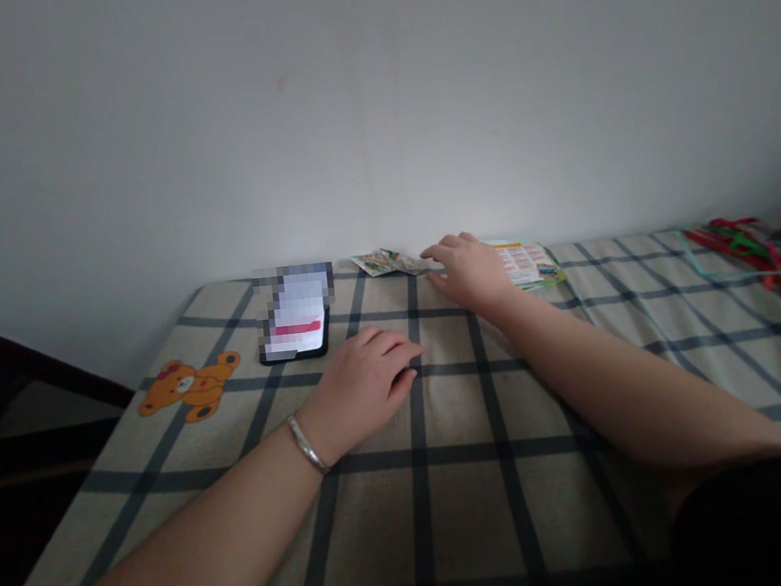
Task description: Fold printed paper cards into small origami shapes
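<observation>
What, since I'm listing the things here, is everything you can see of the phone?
The phone is dark-edged, its glassy-looking screen lit pale and turned toward the camera, with a reddish bar across the lower part. Pixelation hides finer detail and much of the outline. It rests on the checked cloth, its far end near the wall; whether it lies flat or leans slightly is unclear. The left hand is beside its near right corner, seemingly not touching it.
</observation>
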The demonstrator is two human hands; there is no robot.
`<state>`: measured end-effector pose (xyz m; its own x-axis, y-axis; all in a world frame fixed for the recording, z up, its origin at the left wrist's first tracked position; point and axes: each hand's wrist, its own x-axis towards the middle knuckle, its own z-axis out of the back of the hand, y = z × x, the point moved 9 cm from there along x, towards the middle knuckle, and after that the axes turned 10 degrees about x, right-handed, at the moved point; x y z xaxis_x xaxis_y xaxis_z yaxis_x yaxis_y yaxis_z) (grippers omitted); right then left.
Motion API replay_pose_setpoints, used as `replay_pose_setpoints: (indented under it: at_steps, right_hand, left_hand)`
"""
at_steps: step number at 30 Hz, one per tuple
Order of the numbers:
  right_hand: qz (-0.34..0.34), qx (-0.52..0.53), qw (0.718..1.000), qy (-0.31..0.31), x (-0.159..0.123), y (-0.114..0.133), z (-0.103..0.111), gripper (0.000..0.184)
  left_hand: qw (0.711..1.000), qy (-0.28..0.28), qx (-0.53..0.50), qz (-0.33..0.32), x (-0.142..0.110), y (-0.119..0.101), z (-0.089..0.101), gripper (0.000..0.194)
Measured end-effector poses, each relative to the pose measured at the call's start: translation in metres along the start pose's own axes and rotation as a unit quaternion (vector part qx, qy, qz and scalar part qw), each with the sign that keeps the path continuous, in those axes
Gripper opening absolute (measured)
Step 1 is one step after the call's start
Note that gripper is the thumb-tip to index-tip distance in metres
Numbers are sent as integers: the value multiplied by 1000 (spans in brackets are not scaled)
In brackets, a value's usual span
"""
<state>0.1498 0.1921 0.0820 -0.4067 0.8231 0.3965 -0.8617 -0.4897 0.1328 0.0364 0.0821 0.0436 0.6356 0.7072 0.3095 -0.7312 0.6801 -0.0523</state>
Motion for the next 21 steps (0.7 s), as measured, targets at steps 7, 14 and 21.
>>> replay_pose_setpoints:
  at_steps: [7, 14, 21]
  right_hand:
    - [-45, 36, 995, 79, -32, -53, 17, 27]
    - [-49, 9, 996, 69, -53, -72, 22, 32]
    - [-60, -9, 996, 59, -54, -72, 23, 35]
  left_hand:
    - [1000, -6, 1, -8, 1, -1, 1, 23]
    - [1000, -6, 3, -12, 0, -1, 0, 23]
    - [1000, -5, 8, -13, 1, -1, 0, 22]
